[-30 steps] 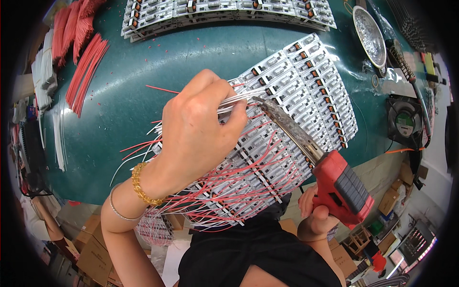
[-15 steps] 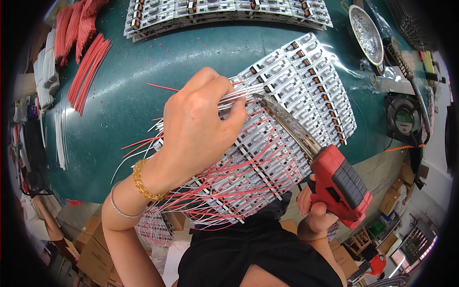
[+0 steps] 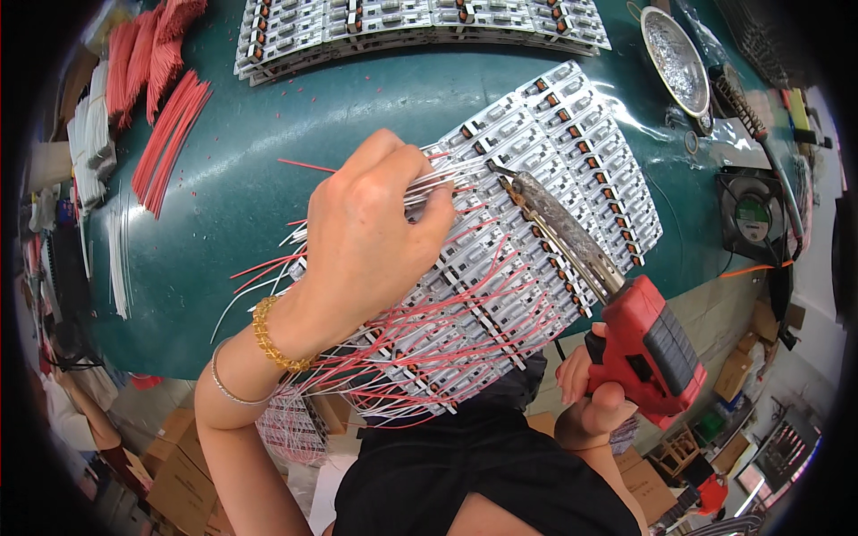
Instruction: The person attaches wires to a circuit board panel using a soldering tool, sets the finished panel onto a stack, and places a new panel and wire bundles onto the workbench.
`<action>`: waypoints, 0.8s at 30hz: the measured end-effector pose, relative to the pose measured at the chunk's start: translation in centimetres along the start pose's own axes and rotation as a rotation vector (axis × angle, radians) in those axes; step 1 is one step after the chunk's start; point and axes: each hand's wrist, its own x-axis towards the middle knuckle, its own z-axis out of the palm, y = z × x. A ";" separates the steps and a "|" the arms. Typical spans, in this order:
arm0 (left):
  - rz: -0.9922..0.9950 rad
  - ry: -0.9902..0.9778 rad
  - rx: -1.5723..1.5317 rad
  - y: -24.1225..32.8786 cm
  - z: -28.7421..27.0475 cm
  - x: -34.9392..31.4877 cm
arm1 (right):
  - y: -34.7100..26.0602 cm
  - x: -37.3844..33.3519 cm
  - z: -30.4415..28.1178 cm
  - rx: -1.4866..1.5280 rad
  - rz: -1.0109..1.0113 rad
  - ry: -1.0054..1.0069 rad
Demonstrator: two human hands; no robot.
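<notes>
My left hand (image 3: 371, 210) pinches a small bundle of white wires (image 3: 451, 173) over a panel of circuit boards (image 3: 572, 161). The wires' tips reach toward the boards. In my right hand (image 3: 594, 389) is a red and black soldering gun (image 3: 652, 348), my fingers wrapped round its grip. Its dark tip lies at the ends of the white wires, on or just above the panel; I cannot tell whether they touch. Many red and white wires (image 3: 420, 335) stick out from the panel's near part and hang over the table's front edge.
Another stack of board panels (image 3: 420, 40) lies at the table's (image 3: 232, 161) far side. Bundles of red wires (image 3: 170, 143) and white wires (image 3: 118, 255) lie left. A metal dish (image 3: 675, 62), a soldering-iron stand (image 3: 737, 98) and a small fan (image 3: 751, 214) stand right. Cardboard boxes (image 3: 183, 469) sit below.
The soldering gun has shifted a little to the right, its tip with it. My left hand stays almost in place, still pinching the white wires.
</notes>
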 end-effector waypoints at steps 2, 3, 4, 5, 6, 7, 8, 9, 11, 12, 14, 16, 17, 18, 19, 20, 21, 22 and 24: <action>0.036 0.048 -0.058 -0.2 0.3 0.0 | 0.0 -0.1 0.0 0.009 0.002 0.004; 0.069 0.096 -0.118 -0.3 0.3 0.1 | 0.0 -0.2 -0.1 0.016 0.007 0.006; 0.071 0.096 -0.117 -0.2 0.0 0.1 | 0.0 -0.2 -0.1 0.017 0.006 0.007; 0.053 0.083 -0.176 -0.2 -0.4 0.1 | -0.1 -0.3 -0.1 0.023 -0.007 0.021; 0.030 0.070 -0.231 0.0 -0.8 0.2 | 0.0 -0.3 -0.1 0.030 -0.017 0.031; 0.029 0.067 -0.231 0.1 -0.9 0.2 | -0.3 -0.3 0.0 0.031 -0.014 0.033; 0.035 0.023 -0.252 0.3 -1.0 0.1 | -0.6 -0.2 0.2 0.041 -0.007 0.059; 0.040 -0.021 -0.273 0.4 -0.9 0.0 | -0.8 -0.2 0.3 0.051 0.002 0.086; 0.032 -0.017 -0.217 0.2 -0.3 -0.3 | 0.0 -0.3 0.0 0.103 -0.014 0.077; 0.027 -0.013 -0.162 0.1 -0.1 -0.4 | 0.3 -0.3 -0.2 0.154 -0.032 0.071; 0.024 -0.006 -0.139 0.3 0.0 -0.5 | 0.1 -0.5 -0.3 0.114 -0.011 0.042; 0.018 -0.002 -0.116 0.5 0.0 -0.5 | 0.2 -0.6 -0.5 0.073 0.015 0.012; 0.005 -0.002 -0.126 0.5 0.0 -0.4 | 0.5 -0.7 -0.8 0.050 0.028 -0.008; -0.007 0.000 -0.136 0.6 0.1 -0.4 | 0.6 -0.8 -0.9 0.026 0.041 -0.027; -0.010 -0.002 -0.135 0.6 0.2 -0.4 | 0.7 -0.8 -1.0 0.027 0.043 -0.029; -0.014 0.011 -0.146 0.6 0.4 -0.5 | 0.8 -0.8 -0.9 0.026 0.042 -0.028; -0.017 0.025 -0.158 0.7 0.5 -0.5 | 0.8 -0.8 -0.9 0.025 0.041 -0.027; -0.019 0.024 -0.159 0.7 0.5 -0.5 | 0.8 -0.8 -1.0 0.023 0.043 -0.027; -0.005 0.026 -0.138 0.6 0.6 -0.6 | 0.9 -0.9 -1.1 0.032 0.050 -0.022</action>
